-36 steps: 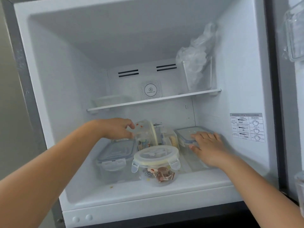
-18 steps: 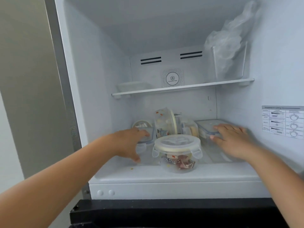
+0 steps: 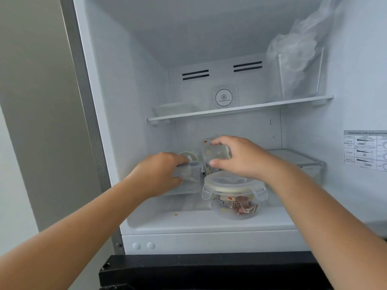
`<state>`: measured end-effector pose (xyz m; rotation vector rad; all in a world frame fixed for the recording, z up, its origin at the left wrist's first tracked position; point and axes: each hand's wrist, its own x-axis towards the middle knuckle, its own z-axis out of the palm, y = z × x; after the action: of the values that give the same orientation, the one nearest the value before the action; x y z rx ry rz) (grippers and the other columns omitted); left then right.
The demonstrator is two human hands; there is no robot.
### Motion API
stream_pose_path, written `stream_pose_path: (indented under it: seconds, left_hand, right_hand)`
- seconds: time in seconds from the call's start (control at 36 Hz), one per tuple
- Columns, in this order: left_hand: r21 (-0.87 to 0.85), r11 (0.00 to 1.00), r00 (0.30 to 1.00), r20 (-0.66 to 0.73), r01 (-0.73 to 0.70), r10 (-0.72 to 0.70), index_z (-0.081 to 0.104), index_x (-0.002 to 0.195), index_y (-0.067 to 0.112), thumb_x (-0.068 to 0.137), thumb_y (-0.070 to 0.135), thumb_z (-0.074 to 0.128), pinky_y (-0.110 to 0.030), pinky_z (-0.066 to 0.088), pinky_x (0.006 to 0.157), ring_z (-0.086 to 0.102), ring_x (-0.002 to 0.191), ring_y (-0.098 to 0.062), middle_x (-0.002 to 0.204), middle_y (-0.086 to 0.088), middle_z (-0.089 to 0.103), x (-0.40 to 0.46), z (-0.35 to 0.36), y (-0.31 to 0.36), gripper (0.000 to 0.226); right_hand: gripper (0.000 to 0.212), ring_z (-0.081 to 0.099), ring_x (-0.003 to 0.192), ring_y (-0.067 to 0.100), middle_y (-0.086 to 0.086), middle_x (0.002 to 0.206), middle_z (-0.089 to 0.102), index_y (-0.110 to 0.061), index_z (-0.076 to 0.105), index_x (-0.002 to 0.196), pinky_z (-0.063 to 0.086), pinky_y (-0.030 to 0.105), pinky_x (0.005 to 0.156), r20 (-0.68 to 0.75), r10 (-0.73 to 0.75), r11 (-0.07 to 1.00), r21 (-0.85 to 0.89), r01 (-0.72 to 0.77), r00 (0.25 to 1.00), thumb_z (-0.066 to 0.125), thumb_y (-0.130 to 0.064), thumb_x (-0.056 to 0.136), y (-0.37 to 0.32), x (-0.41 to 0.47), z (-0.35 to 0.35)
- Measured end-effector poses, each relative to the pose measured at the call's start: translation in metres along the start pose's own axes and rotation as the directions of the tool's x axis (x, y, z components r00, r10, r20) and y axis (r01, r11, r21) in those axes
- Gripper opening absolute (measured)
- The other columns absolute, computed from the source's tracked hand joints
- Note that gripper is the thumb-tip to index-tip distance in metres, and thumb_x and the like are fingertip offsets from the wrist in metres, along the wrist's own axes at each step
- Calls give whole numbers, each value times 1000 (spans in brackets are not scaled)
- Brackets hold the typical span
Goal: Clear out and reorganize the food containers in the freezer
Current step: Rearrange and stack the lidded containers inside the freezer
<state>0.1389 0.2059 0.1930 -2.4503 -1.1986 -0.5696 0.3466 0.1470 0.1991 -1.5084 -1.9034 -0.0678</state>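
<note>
While reaching into the freezer, gripping two containers on the lower floor. Left hand curling around the near edge of the rectangular container, at the left side wall. Right hand pinching the tilted round container, lying on its side behind the front one, thumb below and fingers over the top. Standing at the front centre, just beside both hands, the round container marked PEANUTS, lid clipped on, close to the front lip of the floor. Sitting well apart at the right wall, another flat container. Remaining between this one and the PEANUTS one, some bare floor. Resting above on the shelf, a plastic bag at right and a low tray at left.
</note>
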Motion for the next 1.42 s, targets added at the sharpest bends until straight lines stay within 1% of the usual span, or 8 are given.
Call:
stream_pose_path:
  seconds: [0.11,0.42,0.69,0.89,0.97,1.17,1.31,1.42]
  left_hand:
    - [-35,998,993,-106,44,-47,55,122,32,83,32,61,-28,44,78,59,105,-22,118,4,63,7,-7,0,40]
    - [-393,898,949,-154,198,-276,61,119,17,76,29,74,-29,47,91,61,104,-20,115,-2,66,25,-9,-9,46]
    - [-701,711,897,-274,60,-346,49,130,18,78,35,73,-20,34,95,48,121,-12,132,3,53,15,-1,-6,60]
    - [-612,791,977,-179,-20,-114,10,144,40,57,49,82,-18,26,97,32,123,4,144,13,33,1,0,1,113]
    - [-534,840,964,-258,-93,-58,13,142,43,67,35,81,-11,27,91,35,113,9,136,18,37,-1,-2,6,101]
    - [-427,880,931,-363,-209,45,26,127,45,60,48,77,-26,40,87,38,101,8,125,26,40,2,-21,32,84]
    - [-384,879,895,-435,-283,99,26,126,43,61,44,81,-26,41,82,39,100,6,119,33,34,11,-25,58,85]
    - [-306,897,876,-456,-318,155,28,132,33,64,42,79,-17,33,81,42,114,-3,132,16,41,25,-23,78,85]
  right_hand:
    - [75,46,126,18,-1,141,46,-24,42,137,39,30,100,139,-32,992,-117,49,990,77,-39,72,-21,17,17]
    - [93,56,107,32,8,126,48,-18,29,134,39,31,71,148,-60,906,-407,116,987,83,-37,61,-31,53,41]
    - [80,53,88,16,-1,113,52,-23,38,124,41,24,69,70,-50,998,-36,53,996,83,-22,57,-8,48,21]
    - [77,56,74,2,-10,106,54,-28,39,122,43,17,59,-46,-68,981,180,75,997,81,-12,59,4,22,1]
    - [79,62,82,17,-11,110,56,-32,39,123,51,26,70,-89,-73,970,227,91,993,81,-10,60,7,8,-6]
    - [76,60,83,-3,-31,110,52,-47,38,118,45,7,69,-239,-89,951,268,154,967,80,-17,63,20,-23,-24]
    - [77,59,93,-2,-23,118,51,-50,35,122,52,27,81,-341,-71,970,195,144,937,78,-23,64,35,-43,-41]
    - [78,59,96,10,-13,126,48,-45,32,125,51,34,81,-435,-69,989,88,119,898,76,-18,67,44,-51,-47]
